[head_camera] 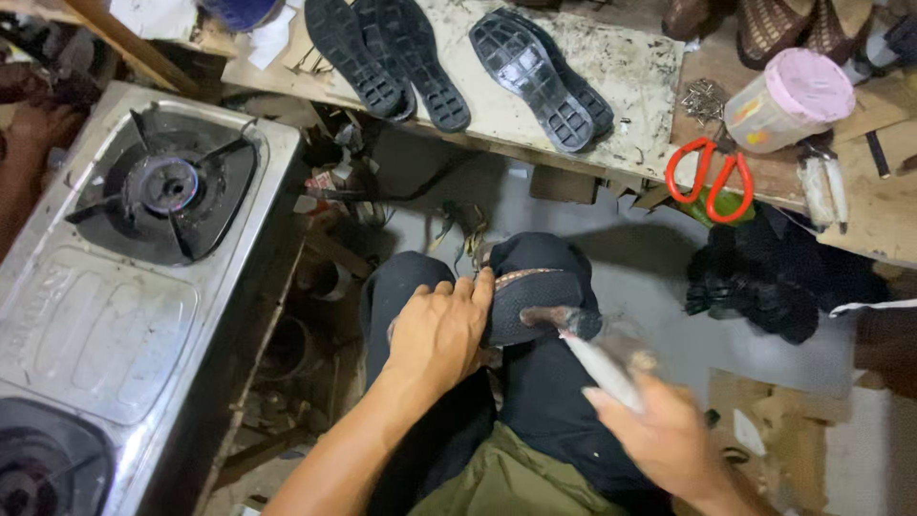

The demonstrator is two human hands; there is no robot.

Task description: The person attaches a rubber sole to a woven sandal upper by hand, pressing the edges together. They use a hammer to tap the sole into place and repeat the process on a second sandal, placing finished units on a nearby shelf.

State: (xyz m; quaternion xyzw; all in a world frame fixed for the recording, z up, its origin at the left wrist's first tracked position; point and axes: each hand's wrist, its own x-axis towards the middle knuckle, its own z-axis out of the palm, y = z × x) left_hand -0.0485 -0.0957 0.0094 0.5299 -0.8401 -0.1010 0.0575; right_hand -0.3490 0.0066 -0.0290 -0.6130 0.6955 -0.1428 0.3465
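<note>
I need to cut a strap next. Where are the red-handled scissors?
In the head view, the red-handled scissors lie upper right at the workbench edge, just below the pink-lidded jar, right of the black soles.

Shoemaker's workshop, rubber soles (535, 67), scissors (709, 177), workbench (640, 57)

Head-worn view, steeply down, close

we look down on a grey floor (630, 277), dim and scuffed. on our left stands a steel gas stove (115, 315) with a dark burner (167, 186). ahead runs a stained wooden workbench (630, 67) bearing black soles (392, 57), red-handled scissors (709, 177) and a pink-lidded jar (788, 100). cardboard scraps (774, 435) lie at lower right.
</note>
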